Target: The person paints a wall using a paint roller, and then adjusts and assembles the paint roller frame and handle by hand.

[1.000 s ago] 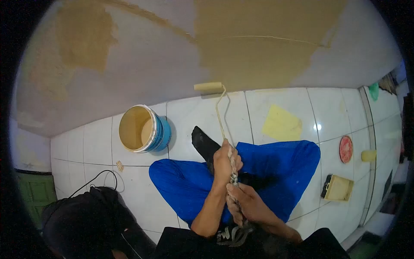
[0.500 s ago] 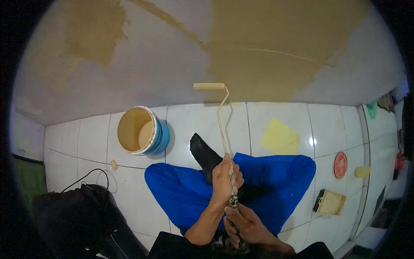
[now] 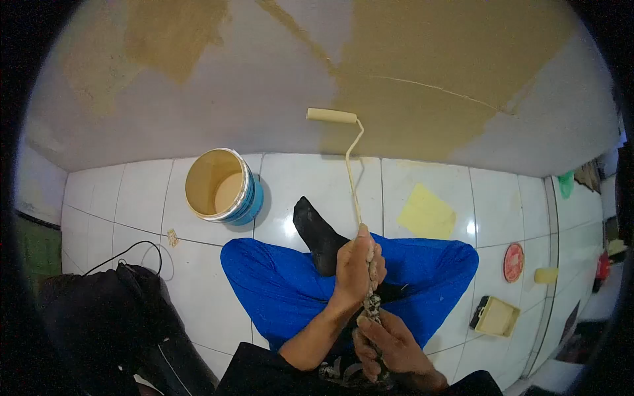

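A paint roller [image 3: 331,116] with a pale sleeve and a bent wire frame is up at the wall [image 3: 264,99], beside the left edge of a tan painted patch [image 3: 416,105]. Whether the sleeve touches the wall I cannot tell. My left hand [image 3: 356,267] is closed around the upper part of its paint-crusted handle, thumb along the top. Lower down, near my body, my right hand [image 3: 391,343] grips the same handle. Left of the roller stands a blue paint bucket [image 3: 246,201], its inside coated tan.
On the white tiles lie a yellow sheet [image 3: 428,211], a red lid [image 3: 513,263], a yellow cylinder [image 3: 546,276] and a small tray [image 3: 498,317]. A dark bag-like object [image 3: 99,317] with a cable sits at left. My crossed legs [image 3: 277,284] are below the roller.
The roller and both hands have shifted slightly right in view, with the sleeve somewhat higher. My view has moved a little too. Both hands keep their hold.
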### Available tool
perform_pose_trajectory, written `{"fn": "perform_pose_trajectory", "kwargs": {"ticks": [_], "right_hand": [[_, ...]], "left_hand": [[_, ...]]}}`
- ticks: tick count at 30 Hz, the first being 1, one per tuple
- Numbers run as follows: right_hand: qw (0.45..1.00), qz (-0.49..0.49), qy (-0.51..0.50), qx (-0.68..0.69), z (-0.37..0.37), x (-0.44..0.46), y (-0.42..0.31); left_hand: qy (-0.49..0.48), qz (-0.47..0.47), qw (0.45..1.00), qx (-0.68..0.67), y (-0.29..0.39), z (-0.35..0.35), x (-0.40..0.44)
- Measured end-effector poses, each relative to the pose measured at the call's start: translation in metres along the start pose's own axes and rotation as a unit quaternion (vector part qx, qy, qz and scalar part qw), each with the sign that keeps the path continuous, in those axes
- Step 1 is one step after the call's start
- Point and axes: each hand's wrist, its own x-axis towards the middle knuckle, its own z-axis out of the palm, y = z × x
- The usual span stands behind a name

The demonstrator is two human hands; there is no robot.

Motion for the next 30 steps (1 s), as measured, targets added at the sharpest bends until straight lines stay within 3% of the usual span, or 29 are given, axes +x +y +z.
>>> {"fn": "perform_pose_trajectory", "kwargs": {"ticks": [5, 8, 13, 19, 22, 25, 30], "right_hand": [[1.0, -0.015, 0.022, -0.008, -0.019, 0.049, 0.017], [0.999, -0.021, 0.023, -0.018, -0.03, 0.084, 0.017], [0.999, -0.052, 0.005, -0.01, 0.0, 0.006, -0.003], [0.994, 0.007, 0.107, 0.024, 0.023, -0.03, -0.01], [0.997, -0.034, 0.028, -0.064, 0.002, -0.008, 0.013], [0.997, -0.056, 0.013, -0.059, -0.006, 0.02, 0.027], [0.999, -0.048, -0.018, 0.0, -0.049, 0.083, 0.021]], "left_hand": [[0.092, -0.009, 0.995, 0.029, -0.02, -0.039, 0.038], [0.071, -0.003, 0.997, 0.035, -0.034, -0.078, 0.071], [0.008, 0.011, 1.0, 0.023, 0.003, -0.004, 0.013], [-0.039, 0.023, 0.999, 0.01, 0.003, 0.027, -0.017], [-0.025, 0.015, 1.0, -0.01, -0.006, 0.004, -0.008], [-0.04, 0.037, 0.998, 0.007, -0.016, -0.028, 0.007], [0.065, 0.026, 0.996, 0.06, -0.037, -0.065, 0.068]]}}
